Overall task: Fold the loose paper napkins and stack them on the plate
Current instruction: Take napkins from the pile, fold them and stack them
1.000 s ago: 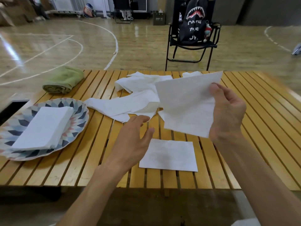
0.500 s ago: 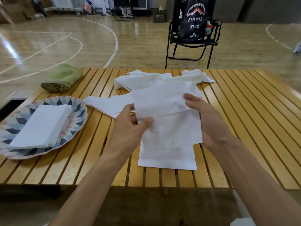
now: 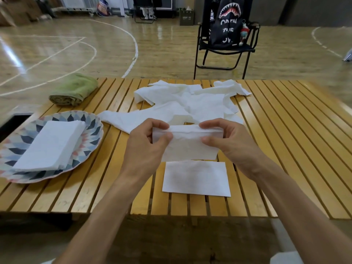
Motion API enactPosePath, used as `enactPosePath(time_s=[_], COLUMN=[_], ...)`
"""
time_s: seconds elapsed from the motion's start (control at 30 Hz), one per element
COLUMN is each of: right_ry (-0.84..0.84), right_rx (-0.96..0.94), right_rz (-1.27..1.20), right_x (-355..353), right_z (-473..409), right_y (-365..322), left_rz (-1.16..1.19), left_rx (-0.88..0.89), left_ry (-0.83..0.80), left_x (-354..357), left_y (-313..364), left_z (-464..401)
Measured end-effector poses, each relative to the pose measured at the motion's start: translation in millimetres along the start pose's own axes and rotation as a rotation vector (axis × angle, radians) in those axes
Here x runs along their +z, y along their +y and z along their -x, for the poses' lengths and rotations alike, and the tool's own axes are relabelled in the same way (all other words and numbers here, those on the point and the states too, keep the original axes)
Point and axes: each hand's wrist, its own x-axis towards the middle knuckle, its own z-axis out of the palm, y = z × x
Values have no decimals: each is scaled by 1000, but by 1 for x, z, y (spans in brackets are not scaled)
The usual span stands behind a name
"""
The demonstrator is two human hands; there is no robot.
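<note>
A white paper napkin (image 3: 188, 147), folded over at its top edge, hangs in the air above the table's middle. My left hand (image 3: 146, 147) pinches its upper left corner and my right hand (image 3: 230, 141) pinches its upper right corner. Below it a folded napkin (image 3: 196, 178) lies flat near the front edge. A pile of loose napkins (image 3: 182, 103) sprawls behind my hands. At the left stands the patterned plate (image 3: 91, 126) with a stack of folded napkins (image 3: 49, 145) on it.
The slatted wooden table (image 3: 285, 149) stretches out to the right. A rolled green towel (image 3: 74, 89) lies at the back left corner. A black folding chair (image 3: 226, 44) with a dark bag stands on the gym floor behind the table.
My right hand first held an open napkin alone. My left hand came up and took its other side, and the napkin is now folded over into a shorter band between both hands.
</note>
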Motion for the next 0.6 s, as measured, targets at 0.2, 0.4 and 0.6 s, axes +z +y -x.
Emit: enactPosePath(time_s=[0.2, 0.4, 0.6], right_ry=[82, 136, 45], right_rx=[-73, -166, -152], right_rz=[96, 172, 142], right_x=[-5, -4, -1], right_z=[-2, -3, -1], right_y=[2, 3, 2], left_rz=[-188, -285, -258], left_rx=[88, 137, 188], left_ry=[40, 85, 85], left_x=[-4, -8, -9], left_y=[-4, -5, -5], left_z=[-1, -2, -4])
